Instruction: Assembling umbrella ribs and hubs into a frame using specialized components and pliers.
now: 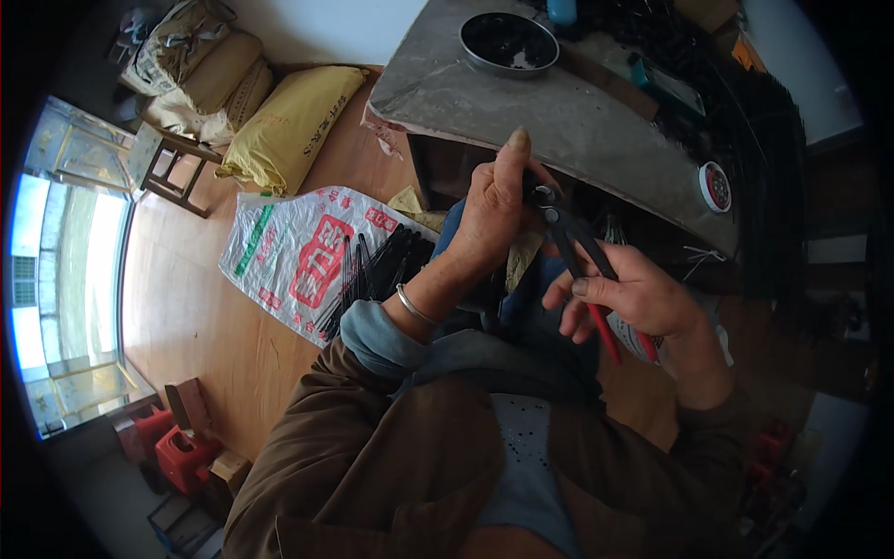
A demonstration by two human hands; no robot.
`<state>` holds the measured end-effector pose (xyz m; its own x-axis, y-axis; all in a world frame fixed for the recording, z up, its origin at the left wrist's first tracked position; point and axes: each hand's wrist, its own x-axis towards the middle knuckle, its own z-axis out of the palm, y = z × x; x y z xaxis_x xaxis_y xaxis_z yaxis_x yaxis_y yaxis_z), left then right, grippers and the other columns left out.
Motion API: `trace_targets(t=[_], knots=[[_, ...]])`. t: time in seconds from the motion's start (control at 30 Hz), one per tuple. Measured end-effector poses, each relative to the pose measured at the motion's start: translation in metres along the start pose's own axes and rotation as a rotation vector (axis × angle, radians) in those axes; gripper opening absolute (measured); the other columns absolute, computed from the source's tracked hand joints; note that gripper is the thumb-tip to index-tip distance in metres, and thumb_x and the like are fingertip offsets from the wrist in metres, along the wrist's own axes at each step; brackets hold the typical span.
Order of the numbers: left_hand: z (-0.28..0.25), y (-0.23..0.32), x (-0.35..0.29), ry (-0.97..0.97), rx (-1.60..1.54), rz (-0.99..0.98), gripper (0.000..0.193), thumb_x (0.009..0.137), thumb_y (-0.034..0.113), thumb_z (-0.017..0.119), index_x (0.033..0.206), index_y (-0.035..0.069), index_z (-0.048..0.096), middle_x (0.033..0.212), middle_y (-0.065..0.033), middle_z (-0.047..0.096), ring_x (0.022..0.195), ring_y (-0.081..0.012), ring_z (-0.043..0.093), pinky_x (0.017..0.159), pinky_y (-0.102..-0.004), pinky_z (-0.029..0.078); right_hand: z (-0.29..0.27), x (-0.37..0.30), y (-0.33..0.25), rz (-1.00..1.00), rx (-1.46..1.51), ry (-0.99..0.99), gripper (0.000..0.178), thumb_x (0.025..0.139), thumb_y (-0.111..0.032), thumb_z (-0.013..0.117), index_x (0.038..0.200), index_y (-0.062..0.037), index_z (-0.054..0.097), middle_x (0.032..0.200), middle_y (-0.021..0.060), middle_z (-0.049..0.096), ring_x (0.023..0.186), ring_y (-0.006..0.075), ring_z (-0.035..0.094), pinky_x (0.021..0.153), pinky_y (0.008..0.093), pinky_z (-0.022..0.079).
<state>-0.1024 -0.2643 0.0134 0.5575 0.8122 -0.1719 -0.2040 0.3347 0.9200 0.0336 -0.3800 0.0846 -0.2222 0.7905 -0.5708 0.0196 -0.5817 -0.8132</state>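
Note:
My right hand (643, 291) is wrapped round a pair of pliers (589, 244) with black upper arms and red handle ends. The pliers' jaws point up and left, close beside the curled fingers of my left hand (494, 207). That hand is closed with its thumb raised, and whatever lies in it is hidden behind the palm and thumb. Both hands are over my lap, in front of the near edge of a grey worktable (438, 88). A bundle of thin black rods (377, 270) lies on a white and red plastic sack (303, 261), left of my left forearm.
On the table stand a round metal pan (510, 67) of small black pieces, a green box (666, 91) and a small round tin (715, 186). Dark clutter heaps up at the far right. A yellow sack (293, 126), a wooden stool (172, 168) and red stools (182, 458) are on the left.

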Motion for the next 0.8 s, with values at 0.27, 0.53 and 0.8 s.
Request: trace_targets(t=[0.27,0.53,0.8], knots=[[0.003,-0.012,-0.007,0.002,0.174,0.056,0.071,0.095,0.061,0.028,0.069,0.004,0.063,0.055,0.0000,0.052,0.047,-0.0069,0.044,0.047,-0.0206,0.035,-0.007,-0.006,0.002,0.142,-0.281,0.096,0.019,0.097,-0.019,0.050,0.104,-0.0020,0.049,0.067,0.0009,0.050,0.053,0.0082,0.050,0.050,0.0241,0.045],[0.008,-0.005,0.000,-0.082,0.113,0.032,0.071,0.095,0.060,0.029,0.071,0.002,0.062,0.050,-0.0003,0.045,0.044,-0.0080,0.039,0.044,-0.0230,0.029,-0.016,-0.018,-0.001,0.025,-0.323,0.095,0.021,0.096,-0.019,0.051,0.108,-0.0009,0.051,0.072,0.0027,0.058,0.057,0.0087,0.056,0.053,0.0239,0.049],[0.017,-0.009,-0.001,-0.062,0.137,0.026,0.066,0.097,0.055,0.034,0.072,0.001,0.062,0.052,-0.0013,0.047,0.048,-0.0083,0.042,0.048,-0.0236,0.032,-0.025,-0.024,-0.014,0.186,-0.219,0.048,0.018,0.096,-0.017,0.051,0.107,-0.0019,0.050,0.067,-0.0003,0.050,0.048,0.0059,0.047,0.042,0.0221,0.042]])
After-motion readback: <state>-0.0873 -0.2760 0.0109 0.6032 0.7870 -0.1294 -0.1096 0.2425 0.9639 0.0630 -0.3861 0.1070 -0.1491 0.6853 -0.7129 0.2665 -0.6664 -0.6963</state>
